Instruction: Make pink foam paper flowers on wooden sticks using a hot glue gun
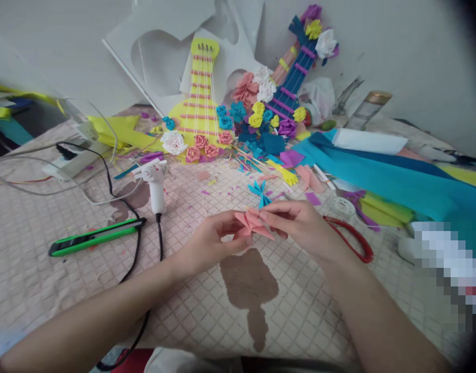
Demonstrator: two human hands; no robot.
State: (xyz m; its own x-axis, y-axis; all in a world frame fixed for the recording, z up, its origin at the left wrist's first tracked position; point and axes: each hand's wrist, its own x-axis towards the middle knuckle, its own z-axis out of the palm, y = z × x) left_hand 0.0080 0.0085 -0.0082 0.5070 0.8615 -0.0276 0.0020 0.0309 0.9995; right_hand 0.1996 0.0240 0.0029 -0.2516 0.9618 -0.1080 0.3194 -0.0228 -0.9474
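Between my two hands, above the middle of the table, is a pink paper flower (pixel 250 224) with pointed, folded petals. My left hand (pixel 218 235) pinches its left and lower side between thumb and fingers. From the right, the fingertips of my right hand (pixel 290 220) close on its upper right petals. Just behind it lies a blue paper flower (pixel 260 194) with narrow petals. Red-handled scissors (pixel 352 241) lie beside my right wrist, their blades hidden. A white glue gun (pixel 156 189) stands left of my hands.
A green utility knife (pixel 96 238) and a black cord (pixel 139 248) lie at left. Behind stand a yellow paper guitar (pixel 201 103) and a blue one (pixel 296 77), trimmed with flowers. Blue crepe paper (pixel 370 171), paper scraps and a tape roll (pixel 343 207) cover the right side.
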